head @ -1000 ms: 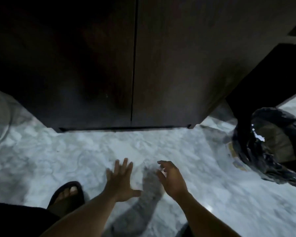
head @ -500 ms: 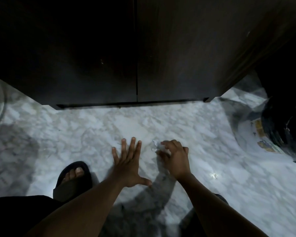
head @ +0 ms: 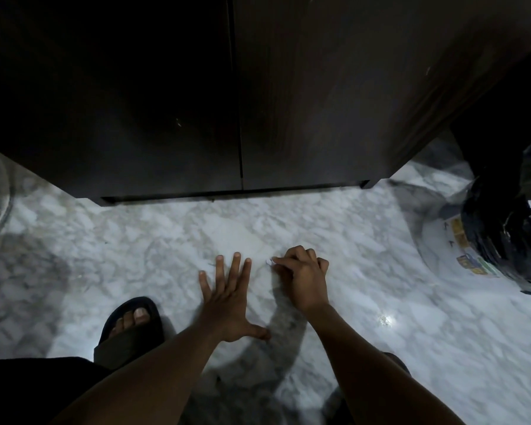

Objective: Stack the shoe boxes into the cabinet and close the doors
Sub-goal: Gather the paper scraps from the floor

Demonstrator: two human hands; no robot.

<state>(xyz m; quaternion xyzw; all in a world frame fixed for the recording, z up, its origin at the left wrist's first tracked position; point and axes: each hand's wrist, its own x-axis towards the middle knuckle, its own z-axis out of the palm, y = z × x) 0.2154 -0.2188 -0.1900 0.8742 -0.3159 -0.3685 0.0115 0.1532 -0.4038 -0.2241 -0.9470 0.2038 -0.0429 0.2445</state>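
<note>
Two cabinet doors (head: 166, 133) shut. Left hand (head: 227, 302) lies open, fingers spread, on marble floor (head: 135, 240); right hand (head: 304, 280) beside it pinches a small white scrap (head: 269, 262).

Left hand (head: 229, 302): flat, fingers spread, arm extended | Right hand (head: 305, 282): fingers curled, tips pinching small white scrap (head: 269, 261), forearm extended
</note>
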